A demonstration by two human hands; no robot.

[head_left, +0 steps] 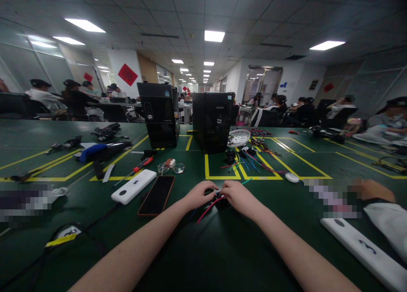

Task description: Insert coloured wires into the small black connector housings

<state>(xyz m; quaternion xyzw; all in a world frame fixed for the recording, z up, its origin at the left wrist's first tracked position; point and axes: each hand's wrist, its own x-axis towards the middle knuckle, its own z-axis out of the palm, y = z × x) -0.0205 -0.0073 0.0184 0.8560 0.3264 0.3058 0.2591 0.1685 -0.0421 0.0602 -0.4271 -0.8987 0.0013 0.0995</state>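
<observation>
Both of my hands meet at the middle of the green table around a small black wired part [221, 203]. My left hand [202, 194] is closed in a pinch at the part's left and top side. Closed from the other side, my right hand [238, 197] has its fingertips on the top of the same part. A red wire [206, 211] and a thin blue wire [193, 214] come out toward me on the left. Beyond my right hand a green wire [246, 182] sticks out. My fingers cover most of the part, so its exact kind is hidden.
Left of my hands lie a phone [157, 196], a white power bank [134, 187], glasses [176, 168] and a red-handled screwdriver [143, 165]. Two black computer towers [211, 122] stand ahead. Loose wires [249, 160] and a white basket [239, 137] sit right. A co-worker's hand [377, 191] is far right.
</observation>
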